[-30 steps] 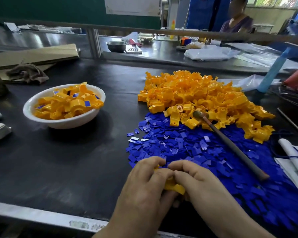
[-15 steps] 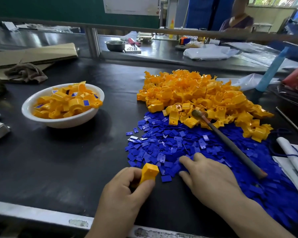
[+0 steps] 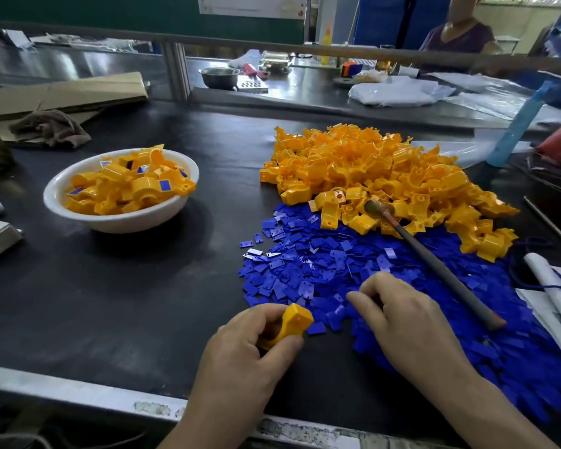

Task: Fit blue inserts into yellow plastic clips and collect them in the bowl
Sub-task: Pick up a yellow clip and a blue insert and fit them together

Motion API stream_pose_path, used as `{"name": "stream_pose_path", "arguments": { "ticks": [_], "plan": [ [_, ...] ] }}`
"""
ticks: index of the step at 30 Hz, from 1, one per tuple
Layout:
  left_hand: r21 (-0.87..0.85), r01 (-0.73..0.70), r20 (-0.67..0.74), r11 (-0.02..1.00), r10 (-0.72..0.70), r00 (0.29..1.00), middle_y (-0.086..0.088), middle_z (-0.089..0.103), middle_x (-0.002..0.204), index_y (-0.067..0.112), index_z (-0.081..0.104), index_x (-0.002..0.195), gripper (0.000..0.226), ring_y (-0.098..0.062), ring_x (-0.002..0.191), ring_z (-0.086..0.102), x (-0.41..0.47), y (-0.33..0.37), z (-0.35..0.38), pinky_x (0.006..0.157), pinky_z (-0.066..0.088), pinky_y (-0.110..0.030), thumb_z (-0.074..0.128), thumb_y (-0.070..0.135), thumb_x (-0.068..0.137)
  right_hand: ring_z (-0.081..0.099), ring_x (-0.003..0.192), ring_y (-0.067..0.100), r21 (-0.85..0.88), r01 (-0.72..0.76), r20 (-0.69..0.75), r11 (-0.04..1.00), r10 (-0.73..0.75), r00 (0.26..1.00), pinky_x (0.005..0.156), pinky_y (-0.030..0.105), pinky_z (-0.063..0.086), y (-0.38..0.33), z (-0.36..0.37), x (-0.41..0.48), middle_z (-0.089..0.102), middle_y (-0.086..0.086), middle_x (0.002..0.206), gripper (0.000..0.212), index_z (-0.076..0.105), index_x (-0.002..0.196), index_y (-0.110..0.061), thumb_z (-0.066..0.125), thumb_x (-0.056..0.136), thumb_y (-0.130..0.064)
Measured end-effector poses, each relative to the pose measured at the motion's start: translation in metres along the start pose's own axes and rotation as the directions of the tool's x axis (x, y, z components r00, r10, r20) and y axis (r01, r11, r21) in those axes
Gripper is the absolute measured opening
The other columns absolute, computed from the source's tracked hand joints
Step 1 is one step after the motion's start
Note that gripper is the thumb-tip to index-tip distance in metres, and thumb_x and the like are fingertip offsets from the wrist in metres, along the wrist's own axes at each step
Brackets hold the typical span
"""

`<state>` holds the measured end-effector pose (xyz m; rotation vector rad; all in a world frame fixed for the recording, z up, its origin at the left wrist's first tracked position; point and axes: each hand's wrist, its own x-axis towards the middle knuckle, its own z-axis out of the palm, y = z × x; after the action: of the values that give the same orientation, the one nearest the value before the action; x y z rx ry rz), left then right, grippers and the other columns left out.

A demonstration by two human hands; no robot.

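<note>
While the left hand [image 3: 240,354] grips a yellow clip [image 3: 293,322], the right hand [image 3: 402,319] rests on the blue inserts [image 3: 305,270], grasp unclear.

Tabletop [image 3: 127,303]: dark matte surface, with a bare metal edge strip [image 3: 78,388] along the near side.

Left: white bowl [image 3: 120,222], sitting flat, heaped with clips.

Right of centre: large loose heap of yellow clips [image 3: 370,170]. Its near edge runs into a flat spread of blue inserts [image 3: 305,264], with a few strays lying just off to the left.

Far left: crumpled brown rag [image 3: 49,128], lying partly on flattened cardboard [image 3: 65,95].
</note>
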<state>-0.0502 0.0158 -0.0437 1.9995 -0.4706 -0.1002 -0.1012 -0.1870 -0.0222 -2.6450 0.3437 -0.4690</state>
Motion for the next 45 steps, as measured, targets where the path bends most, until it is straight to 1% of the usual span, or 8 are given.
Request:
{"name": "stream_pose_path", "arguments": {
  "ticks": [5, 10, 18, 26, 31, 36, 39, 45],
  "plan": [
    [-0.238, 0.1, -0.036, 0.966, -0.112, 0.993, 0.019, 0.072, 0.082, 0.052, 0.065, 0.094, 0.028, 0.002, 0.075, 0.065, 0.0, 0.003, -0.001, 0.064, 0.045, -0.004, 0.075, 0.041, 0.07, 0.052, 0.043, 0.004, 0.466, -0.185, 0.106, 0.865, 0.152, 0.983, 0.045, 0.015, 0.043, -0.014, -0.002, -0.018, 0.06, -0.003, 0.054, 0.007, 0.062, 0.085, -0.033, 0.058, 0.09, -0.031],
    [-0.406, 0.138, 0.054, 0.903, -0.128, 0.99, 0.006, 0.076, 0.082, 0.044, 0.07, 0.093, 0.034, -0.005, 0.072, 0.069, 0.002, 0.007, 0.0, 0.064, 0.051, -0.015, 0.084, 0.027, 0.068, 0.066, 0.052, 0.017, 0.701, -0.209, 0.198, 0.682, 0.096, 0.976, 0.056, 0.022, 0.054, -0.036, -0.001, -0.035, 0.07, 0.003, 0.065, 0.029, 0.064, 0.096, -0.044, 0.058, 0.091, -0.016],
    [-0.557, 0.202, 0.189, 0.806, -0.114, 0.975, -0.006, 0.077, 0.087, 0.032, 0.073, 0.096, 0.042, -0.014, 0.075, 0.072, -0.003, 0.016, 0.001, 0.061, 0.054, -0.018, 0.087, 0.029, 0.057, 0.065, 0.069, 0.013, 0.537, 0.059, 0.064, 0.842, -0.11, 0.992, 0.054, 0.02, 0.052, -0.047, -0.004, -0.037, 0.061, -0.01, 0.084, 0.015, 0.063, 0.092, -0.035, 0.059, 0.09, -0.021],
    [-0.594, 0.227, 0.204, 0.772, -0.128, 0.97, -0.009, 0.076, 0.085, 0.029, 0.075, 0.094, 0.032, -0.018, 0.073, 0.072, -0.01, 0.015, 0.003, 0.059, 0.054, -0.02, 0.076, 0.028, 0.061, 0.06, 0.081, 0.014, 0.532, 0.049, 0.024, 0.845, -0.073, 0.997, 0.06, 0.028, 0.053, -0.047, -0.003, -0.038, 0.059, -0.009, 0.088, 0.012, 0.065, 0.093, -0.036, 0.059, 0.091, -0.025],
    [-0.535, 0.204, 0.144, 0.82, -0.15, 0.978, -0.007, 0.076, 0.079, 0.029, 0.075, 0.089, 0.024, -0.017, 0.069, 0.071, -0.01, 0.017, 0.004, 0.056, 0.052, -0.021, 0.069, 0.038, 0.067, 0.06, 0.078, 0.01, 0.472, 0.077, -0.038, 0.878, -0.066, 0.997, 0.054, 0.015, 0.047, -0.051, -0.001, -0.04, 0.059, -0.014, 0.088, 0.014, 0.061, 0.093, -0.04, 0.061, 0.09, -0.026],
    [-0.494, 0.216, 0.116, 0.842, -0.183, 0.976, -0.006, 0.074, 0.073, 0.028, 0.074, 0.087, 0.031, -0.017, 0.063, 0.068, -0.01, 0.018, 0.005, 0.054, 0.051, -0.024, 0.066, 0.049, 0.065, 0.062, 0.076, 0.008, 0.591, -0.127, 0.102, 0.797, 0.083, 0.991, 0.061, 0.023, 0.055, -0.05, 0.003, -0.044, 0.062, -0.017, 0.093, 0.022, 0.059, 0.097, -0.048, 0.064, 0.086, -0.031],
    [-0.475, 0.222, 0.11, 0.852, -0.193, 0.975, -0.007, 0.074, 0.073, 0.028, 0.074, 0.087, 0.042, -0.018, 0.063, 0.068, -0.012, 0.018, 0.006, 0.056, 0.052, -0.029, 0.063, 0.057, 0.058, 0.066, 0.066, 0.012, 0.724, -0.243, 0.234, 0.646, 0.102, 0.967, 0.058, 0.022, 0.054, -0.051, 0.001, -0.044, 0.068, -0.005, 0.084, 0.016, 0.066, 0.096, -0.04, 0.063, 0.088, -0.026],
    [-0.398, 0.17, 0.057, 0.902, -0.161, 0.985, -0.003, 0.071, 0.063, 0.027, 0.073, 0.079, 0.021, -0.008, 0.054, 0.062, -0.017, 0.021, 0.006, 0.049, 0.049, -0.018, 0.061, 0.044, 0.086, 0.065, 0.063, 0.014, 0.786, -0.277, 0.246, 0.552, 0.131, 0.96, 0.058, 0.025, 0.055, -0.051, 0.006, -0.045, 0.07, 0.001, 0.078, 0.012, 0.07, 0.093, -0.035, 0.065, 0.087, -0.026]
  ]
}}
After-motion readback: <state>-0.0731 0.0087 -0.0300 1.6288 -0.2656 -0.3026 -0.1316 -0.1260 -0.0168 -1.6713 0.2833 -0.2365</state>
